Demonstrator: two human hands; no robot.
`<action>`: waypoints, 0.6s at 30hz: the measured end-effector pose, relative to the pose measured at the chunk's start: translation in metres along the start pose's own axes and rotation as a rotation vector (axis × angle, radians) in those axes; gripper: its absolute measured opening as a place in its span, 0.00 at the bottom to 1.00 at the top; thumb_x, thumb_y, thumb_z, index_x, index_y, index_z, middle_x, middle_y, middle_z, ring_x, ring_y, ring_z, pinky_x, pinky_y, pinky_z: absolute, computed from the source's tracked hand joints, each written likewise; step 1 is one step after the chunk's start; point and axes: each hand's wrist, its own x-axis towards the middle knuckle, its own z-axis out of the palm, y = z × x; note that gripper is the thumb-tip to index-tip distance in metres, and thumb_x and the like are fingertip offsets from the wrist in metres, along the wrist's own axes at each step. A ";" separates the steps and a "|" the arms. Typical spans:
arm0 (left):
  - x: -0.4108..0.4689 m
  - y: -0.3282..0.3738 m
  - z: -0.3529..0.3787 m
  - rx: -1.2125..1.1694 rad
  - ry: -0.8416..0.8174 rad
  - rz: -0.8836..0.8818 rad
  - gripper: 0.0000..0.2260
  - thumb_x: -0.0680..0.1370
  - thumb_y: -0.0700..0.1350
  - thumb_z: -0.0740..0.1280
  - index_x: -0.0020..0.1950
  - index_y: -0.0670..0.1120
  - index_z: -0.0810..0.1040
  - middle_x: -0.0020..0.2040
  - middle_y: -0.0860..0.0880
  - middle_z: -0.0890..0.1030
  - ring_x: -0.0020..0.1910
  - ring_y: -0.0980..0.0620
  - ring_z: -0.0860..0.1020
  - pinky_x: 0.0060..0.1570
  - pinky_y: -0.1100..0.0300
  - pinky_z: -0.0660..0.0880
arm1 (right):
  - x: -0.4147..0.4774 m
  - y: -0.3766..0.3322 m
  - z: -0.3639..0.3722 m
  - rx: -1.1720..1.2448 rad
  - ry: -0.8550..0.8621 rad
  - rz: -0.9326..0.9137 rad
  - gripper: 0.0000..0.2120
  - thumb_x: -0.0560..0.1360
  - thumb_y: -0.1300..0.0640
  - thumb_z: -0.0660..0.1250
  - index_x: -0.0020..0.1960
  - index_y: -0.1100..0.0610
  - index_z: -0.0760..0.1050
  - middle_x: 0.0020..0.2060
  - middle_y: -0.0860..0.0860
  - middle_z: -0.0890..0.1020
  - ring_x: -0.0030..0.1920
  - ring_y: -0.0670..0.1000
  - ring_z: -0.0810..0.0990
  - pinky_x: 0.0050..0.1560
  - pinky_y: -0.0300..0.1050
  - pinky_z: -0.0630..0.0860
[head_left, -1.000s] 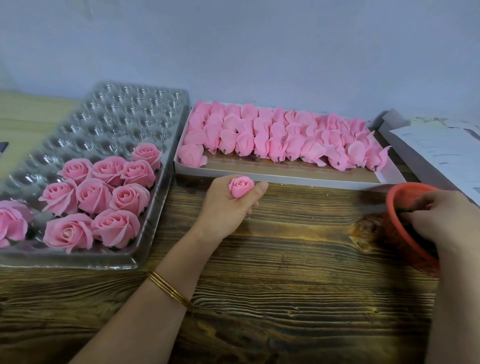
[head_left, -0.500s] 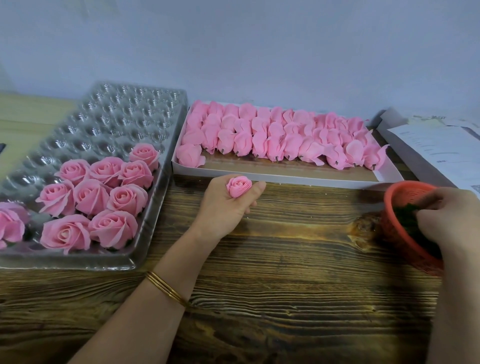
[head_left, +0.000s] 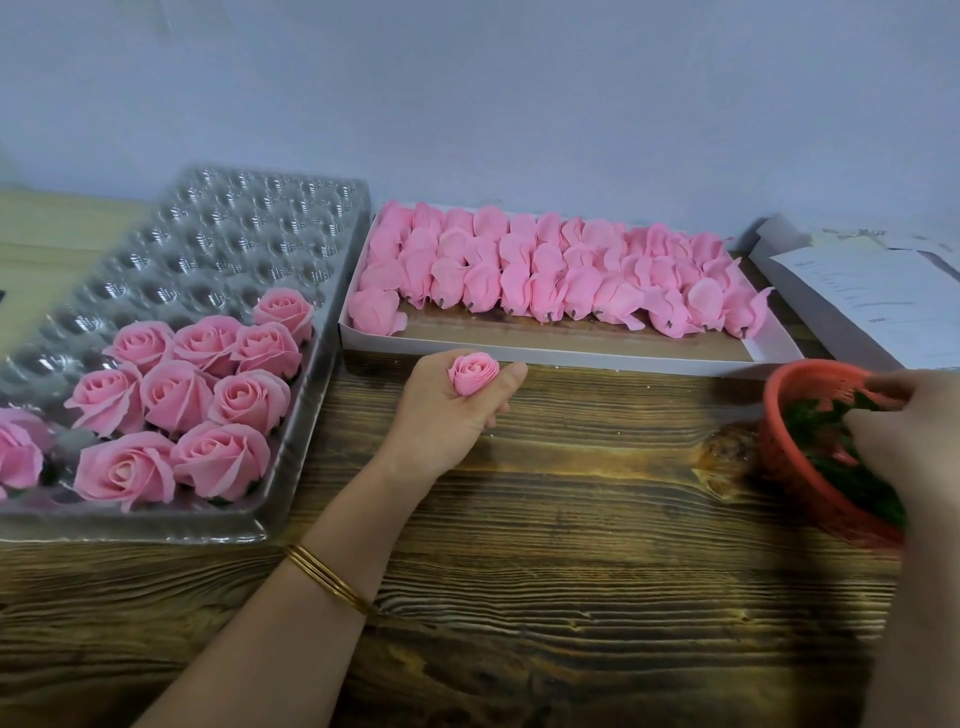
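Rosebud (head_left: 472, 371), just one, sits gripped in left hand (head_left: 447, 415); right hand (head_left: 904, 431) inside one red basket (head_left: 789, 379), grip unclear.

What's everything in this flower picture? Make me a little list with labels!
Left hand: holds a small pink rosebud upright in its fingers
Right hand: reaches into the red basket of green pieces; grip blurred
Clear tray: on the left, open pink roses in its near cups
White box: rows of pink buds lying down
Table: dark wood
Papers: far right
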 end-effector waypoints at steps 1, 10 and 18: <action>0.000 0.000 0.000 0.000 0.000 -0.006 0.11 0.78 0.49 0.70 0.36 0.49 0.79 0.28 0.57 0.79 0.30 0.62 0.76 0.35 0.72 0.73 | 0.005 0.009 0.005 0.009 0.036 0.002 0.19 0.66 0.57 0.63 0.55 0.43 0.78 0.48 0.57 0.81 0.48 0.64 0.80 0.46 0.68 0.80; -0.001 0.002 0.000 -0.020 -0.006 -0.021 0.11 0.78 0.49 0.70 0.37 0.48 0.79 0.28 0.56 0.79 0.30 0.62 0.76 0.36 0.71 0.74 | 0.008 0.024 0.004 0.464 0.192 -0.166 0.05 0.72 0.48 0.60 0.45 0.40 0.74 0.34 0.41 0.79 0.30 0.48 0.80 0.27 0.40 0.75; -0.001 0.004 0.001 -0.053 0.028 -0.023 0.11 0.78 0.48 0.70 0.37 0.47 0.79 0.29 0.55 0.80 0.30 0.61 0.77 0.34 0.70 0.74 | -0.101 -0.101 0.003 0.683 -0.193 -0.447 0.21 0.69 0.63 0.62 0.50 0.38 0.79 0.35 0.43 0.85 0.31 0.43 0.82 0.35 0.38 0.75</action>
